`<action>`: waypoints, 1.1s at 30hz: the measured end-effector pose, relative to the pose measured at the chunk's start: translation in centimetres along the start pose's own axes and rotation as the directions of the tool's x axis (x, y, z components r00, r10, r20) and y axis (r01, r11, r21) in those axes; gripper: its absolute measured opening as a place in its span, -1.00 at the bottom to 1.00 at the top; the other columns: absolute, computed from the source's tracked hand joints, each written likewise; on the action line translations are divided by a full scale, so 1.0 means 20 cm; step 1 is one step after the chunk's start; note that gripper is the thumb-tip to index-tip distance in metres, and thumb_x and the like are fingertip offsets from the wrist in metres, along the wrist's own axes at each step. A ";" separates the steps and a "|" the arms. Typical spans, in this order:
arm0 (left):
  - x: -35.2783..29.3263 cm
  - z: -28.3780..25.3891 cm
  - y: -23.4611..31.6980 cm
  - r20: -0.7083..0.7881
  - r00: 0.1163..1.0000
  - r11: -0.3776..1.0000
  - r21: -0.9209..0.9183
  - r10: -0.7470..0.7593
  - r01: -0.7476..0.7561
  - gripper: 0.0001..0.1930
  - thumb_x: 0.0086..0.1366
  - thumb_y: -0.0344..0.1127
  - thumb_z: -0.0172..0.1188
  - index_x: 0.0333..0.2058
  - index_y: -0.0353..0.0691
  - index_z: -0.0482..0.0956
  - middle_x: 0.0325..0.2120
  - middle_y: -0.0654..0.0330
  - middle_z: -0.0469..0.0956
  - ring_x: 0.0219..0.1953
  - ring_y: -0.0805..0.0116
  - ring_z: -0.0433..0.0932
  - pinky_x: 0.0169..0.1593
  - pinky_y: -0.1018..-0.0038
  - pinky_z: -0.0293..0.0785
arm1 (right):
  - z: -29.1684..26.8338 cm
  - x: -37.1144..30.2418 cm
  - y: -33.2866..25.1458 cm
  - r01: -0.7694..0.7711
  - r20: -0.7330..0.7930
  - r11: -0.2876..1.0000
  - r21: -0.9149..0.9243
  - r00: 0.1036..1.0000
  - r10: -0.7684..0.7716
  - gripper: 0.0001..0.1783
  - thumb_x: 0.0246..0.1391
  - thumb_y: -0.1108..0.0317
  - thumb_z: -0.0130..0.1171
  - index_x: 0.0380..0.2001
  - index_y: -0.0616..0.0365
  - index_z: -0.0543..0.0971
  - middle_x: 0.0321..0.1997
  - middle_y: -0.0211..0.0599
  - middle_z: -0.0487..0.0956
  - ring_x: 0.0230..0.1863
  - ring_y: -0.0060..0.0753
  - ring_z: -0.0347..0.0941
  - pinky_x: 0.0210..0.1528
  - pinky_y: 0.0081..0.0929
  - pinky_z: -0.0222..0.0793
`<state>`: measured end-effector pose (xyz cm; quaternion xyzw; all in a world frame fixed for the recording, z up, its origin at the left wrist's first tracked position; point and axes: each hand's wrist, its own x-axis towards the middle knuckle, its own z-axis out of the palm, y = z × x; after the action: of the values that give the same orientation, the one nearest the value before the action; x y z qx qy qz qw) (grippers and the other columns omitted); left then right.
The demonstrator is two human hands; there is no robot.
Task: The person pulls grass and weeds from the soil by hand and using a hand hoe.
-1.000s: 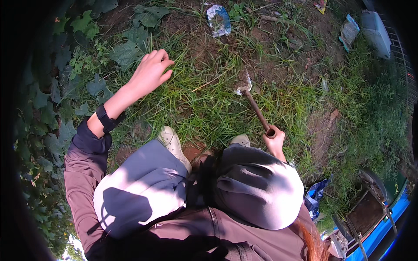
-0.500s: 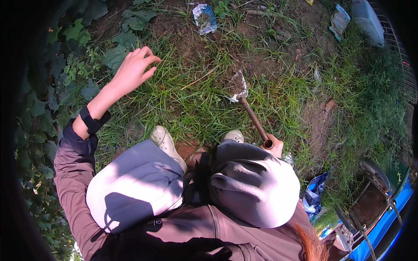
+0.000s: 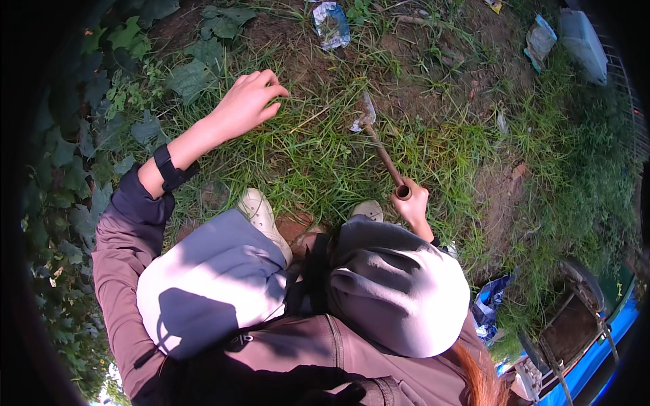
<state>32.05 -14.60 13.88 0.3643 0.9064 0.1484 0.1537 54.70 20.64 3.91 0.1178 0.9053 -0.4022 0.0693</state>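
My right hand [image 3: 413, 202] is wrapped round the end of a hand trowel [image 3: 384, 157] with a brown, hollow tube handle, just beyond my right knee. Its dirt-smeared metal blade [image 3: 366, 113] points away from me, low at the grass and partly seen edge-on. I cannot tell whether it touches the soil. My left hand [image 3: 252, 101] hovers over the grass [image 3: 305, 152] to the left of the blade. Its fingers are loosely bent, the thumb is apart, and nothing shows in it. A dark band [image 3: 169, 169] circles that wrist.
Broad-leaved vines [image 3: 81, 176] climb on the left. Litter lies about: a torn packet [image 3: 332, 26] ahead, another wrapper [image 3: 540, 42] beside a pale plastic container [image 3: 583, 46] at far right, and a blue bag [image 3: 489, 308] near my right knee. A wheeled metal frame [image 3: 572, 318] stands at lower right.
My right hand has moved forward with the trowel, out from behind my knee. The blade has gone farther away and turned more edge-on. My left hand has shifted right, toward the blade.
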 end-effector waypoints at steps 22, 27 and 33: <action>0.00 -0.05 -0.07 -0.053 0.997 0.998 0.017 -0.054 0.055 -0.74 0.21 -0.33 0.11 -0.11 -0.15 0.49 -0.20 0.16 0.36 -0.09 0.18 0.37 0.05 0.29 0.26 | 0.23 0.49 -0.42 0.101 0.014 0.993 0.059 0.995 -0.102 -0.68 -0.37 0.28 0.25 -0.45 0.22 0.59 -0.62 -0.04 0.52 -0.53 0.00 0.50 -0.39 -0.29 0.42; 0.00 -0.04 -0.20 -0.059 0.993 0.992 0.059 -0.106 0.110 -0.74 0.24 -0.27 0.09 -0.11 -0.17 0.50 -0.19 0.17 0.37 -0.10 0.18 0.37 0.06 0.28 0.25 | -0.01 0.20 -0.36 0.066 0.096 0.997 -0.036 0.993 -0.062 -0.66 -0.40 0.33 0.25 -0.40 0.20 0.59 -0.63 -0.06 0.50 -0.56 -0.05 0.50 -0.45 -0.30 0.42; 0.03 -0.02 -0.26 -0.098 0.993 0.995 0.069 -0.065 0.072 -0.73 0.23 -0.25 0.11 -0.12 -0.18 0.50 -0.21 0.17 0.38 -0.10 0.19 0.39 0.03 0.28 0.27 | -0.27 -0.14 -0.24 -0.085 0.138 0.995 -0.058 0.986 0.092 -0.62 -0.39 0.41 0.22 -0.34 0.27 0.58 -0.66 -0.12 0.48 -0.63 -0.28 0.48 -0.48 -0.47 0.39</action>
<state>28.34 -17.74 12.15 0.3307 0.9295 0.1274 0.1018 55.93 21.21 11.50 0.1275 0.9021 -0.3825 0.1537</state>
